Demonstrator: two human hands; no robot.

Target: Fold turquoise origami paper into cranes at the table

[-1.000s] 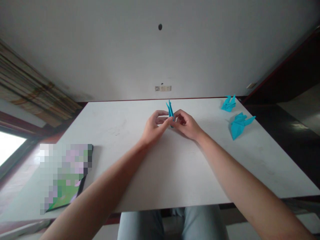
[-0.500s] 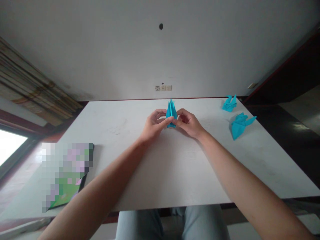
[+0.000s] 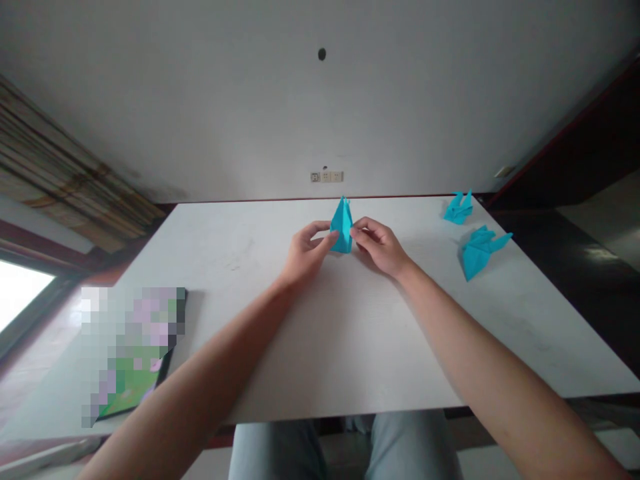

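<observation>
The person sits at a white table (image 3: 350, 347), both bare hands drawn in around a folded piece of blue origami paper (image 3: 342, 227), which stands point-up near the middle of the table's far half. The left hand (image 3: 307, 252) presses its fingertips against the paper's left side, while the right hand (image 3: 377, 248) pinches the right side between thumb and fingers. Gripped from both flanks like this, the narrow form seems held upright with its layers kept closed, since thin folded paper would likely spring open if released. Whether its lower end touches the table, I can't tell from here.

Toward the table's far right corner lie a small blue paper figure (image 3: 459, 209) and a larger one (image 3: 480, 250), set well apart from the hands, apparently to leave the working space free. Near the table's near left corner lies a flat dark-edged object (image 3: 133, 353), its cover too blurred to identify.
</observation>
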